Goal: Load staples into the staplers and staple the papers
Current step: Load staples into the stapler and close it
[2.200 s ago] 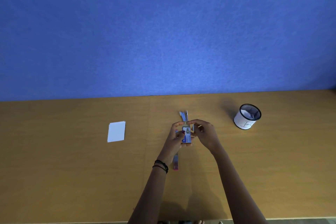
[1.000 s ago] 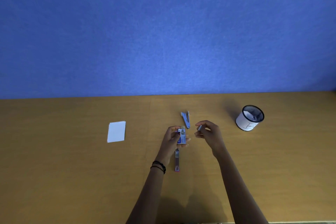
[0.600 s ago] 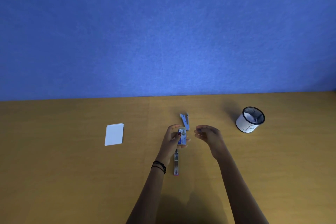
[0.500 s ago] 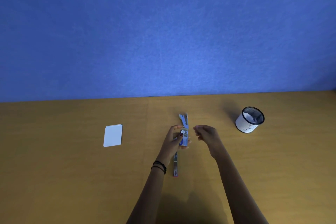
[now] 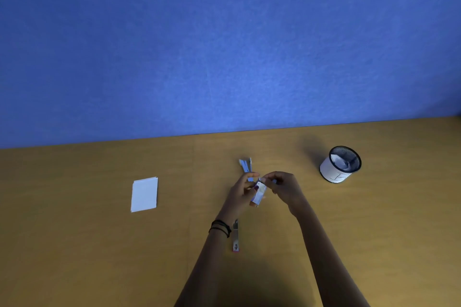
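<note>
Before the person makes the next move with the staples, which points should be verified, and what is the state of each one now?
1. Small blue-and-white staple box gripped in the left hand: ok.
2. Right hand pinching the box's top end: ok.
3. Staple strip drawn out of the box: cannot tell, too small.
4. Blue metal stapler lying splayed open on the wooden table, beyond the hands: ok.
5. Slim silver stapler with a pink end, beside the left wrist, loaded: cannot tell.
6. White paper stack lying apart at the left, no hand on it: ok.
</note>
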Demonstrator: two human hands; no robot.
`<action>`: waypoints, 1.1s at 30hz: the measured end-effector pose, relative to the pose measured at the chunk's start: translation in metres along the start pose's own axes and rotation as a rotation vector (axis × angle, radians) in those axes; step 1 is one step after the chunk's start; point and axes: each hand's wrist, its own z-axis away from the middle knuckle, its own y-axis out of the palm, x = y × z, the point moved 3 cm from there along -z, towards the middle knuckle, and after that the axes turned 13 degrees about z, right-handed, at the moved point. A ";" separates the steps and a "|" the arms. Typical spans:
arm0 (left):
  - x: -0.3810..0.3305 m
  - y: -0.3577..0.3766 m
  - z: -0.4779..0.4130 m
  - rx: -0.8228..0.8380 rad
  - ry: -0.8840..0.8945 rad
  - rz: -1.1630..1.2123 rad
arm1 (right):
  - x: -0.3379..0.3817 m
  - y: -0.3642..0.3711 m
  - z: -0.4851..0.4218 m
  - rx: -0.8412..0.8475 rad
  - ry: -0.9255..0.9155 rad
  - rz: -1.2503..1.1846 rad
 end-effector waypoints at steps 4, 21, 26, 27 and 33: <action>0.003 0.004 -0.011 -0.004 0.004 0.006 | -0.005 -0.006 -0.007 0.008 0.045 -0.007; 0.031 0.038 -0.071 -0.116 -0.075 -0.061 | -0.062 -0.024 -0.053 0.038 0.200 0.093; 0.043 0.042 -0.076 -0.085 -0.113 -0.098 | -0.080 -0.029 -0.068 0.186 0.263 0.131; 0.044 0.043 -0.077 -0.072 -0.130 -0.102 | -0.082 -0.030 -0.072 0.201 0.263 0.155; 0.044 -0.002 -0.070 -0.139 -0.078 -0.099 | -0.077 -0.038 -0.117 0.166 0.140 0.468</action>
